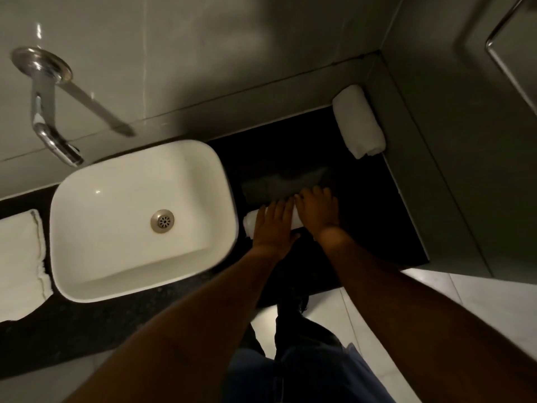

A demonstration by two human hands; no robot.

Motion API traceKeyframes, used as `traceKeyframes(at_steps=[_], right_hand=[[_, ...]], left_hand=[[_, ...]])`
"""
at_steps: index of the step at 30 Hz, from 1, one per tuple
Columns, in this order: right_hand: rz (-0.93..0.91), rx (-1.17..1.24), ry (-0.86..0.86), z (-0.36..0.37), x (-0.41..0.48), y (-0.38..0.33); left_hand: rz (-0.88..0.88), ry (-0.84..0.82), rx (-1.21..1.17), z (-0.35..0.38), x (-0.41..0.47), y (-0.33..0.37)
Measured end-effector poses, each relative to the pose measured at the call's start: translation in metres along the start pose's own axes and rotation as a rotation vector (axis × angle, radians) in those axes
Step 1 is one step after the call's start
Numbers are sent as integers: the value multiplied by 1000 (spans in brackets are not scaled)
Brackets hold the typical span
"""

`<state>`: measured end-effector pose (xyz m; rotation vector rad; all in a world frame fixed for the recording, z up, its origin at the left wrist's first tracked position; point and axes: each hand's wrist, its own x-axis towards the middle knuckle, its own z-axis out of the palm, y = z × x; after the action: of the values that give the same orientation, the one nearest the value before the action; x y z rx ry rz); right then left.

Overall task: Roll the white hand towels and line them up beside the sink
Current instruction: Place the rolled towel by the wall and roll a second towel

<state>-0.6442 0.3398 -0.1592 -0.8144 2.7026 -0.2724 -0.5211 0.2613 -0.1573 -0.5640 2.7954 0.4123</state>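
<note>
A white hand towel [250, 221] lies half rolled on the dark counter [363, 205] just right of the white sink [136, 219]. My left hand [274, 228] and my right hand [318, 209] press palm-down on the roll, side by side, covering most of it. Only its left end and a strip between the hands show. Its unrolled part [284, 181] stretches away from me in shadow. A finished rolled towel [359, 125] rests in the far right corner against the wall. Flat white towels [20, 263] lie left of the sink.
A chrome wall tap [50, 123] reaches over the sink's far left corner. Grey tiled walls close the counter at the back and on the right. A metal rail [502, 27] runs at the upper right. Below me are pale floor tiles [479, 295] and my legs.
</note>
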Motion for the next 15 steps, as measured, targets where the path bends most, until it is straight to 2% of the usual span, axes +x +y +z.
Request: traceKeyframes(at_steps=[4, 10, 13, 15], right_hand=[[65, -29, -93, 1, 17, -6], [18, -22, 29, 14, 14, -3], [-126, 207, 81, 10, -2, 13], [-174, 381, 31, 2, -19, 26]], left_hand=[[21, -46, 6, -2, 24, -16], [41, -8, -4, 5, 24, -20], [54, -91, 1, -1, 25, -19], [89, -144, 8, -7, 24, -21]])
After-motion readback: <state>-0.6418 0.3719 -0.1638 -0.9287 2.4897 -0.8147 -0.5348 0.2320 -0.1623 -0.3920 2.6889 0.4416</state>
